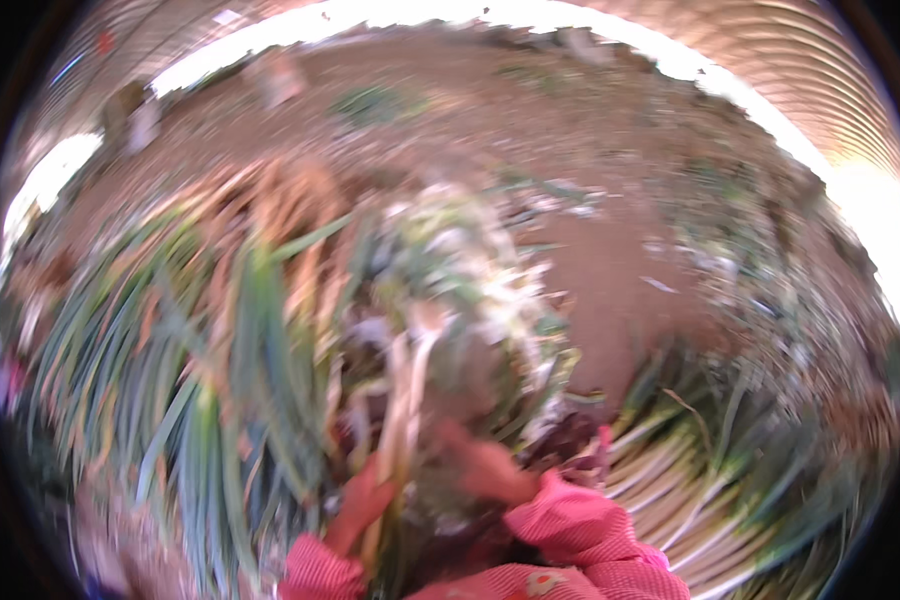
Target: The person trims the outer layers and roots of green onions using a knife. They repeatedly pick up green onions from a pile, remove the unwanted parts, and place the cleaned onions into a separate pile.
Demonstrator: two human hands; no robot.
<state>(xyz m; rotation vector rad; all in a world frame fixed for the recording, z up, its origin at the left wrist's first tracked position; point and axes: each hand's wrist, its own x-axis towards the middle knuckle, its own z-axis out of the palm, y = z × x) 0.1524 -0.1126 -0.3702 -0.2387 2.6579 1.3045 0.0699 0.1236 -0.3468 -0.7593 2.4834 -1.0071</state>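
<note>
Two or so pale stalks of long green onion point(399, 390), white ends pointing away from me, stand in front of my body. My left hand point(364, 491) is closed around them low down, near the green part. To the right of the stalks is my right hand point(487, 465), blurred by motion and apart from them; whether its fingers hold anything does not show. Just beyond both hands lies a heap of peeled onion leaves and white skins point(465, 262). Pink sleeves cover both my arms.
A large pile of untrimmed green onions point(210, 420) with dry brown tips spreads on my left. On my right, white-stemmed onions point(690, 487) lie in a row. Leaf scraps point(742, 277) litter the bare soil point(600, 285). Overhead curves a ribbed arched roof point(795, 67).
</note>
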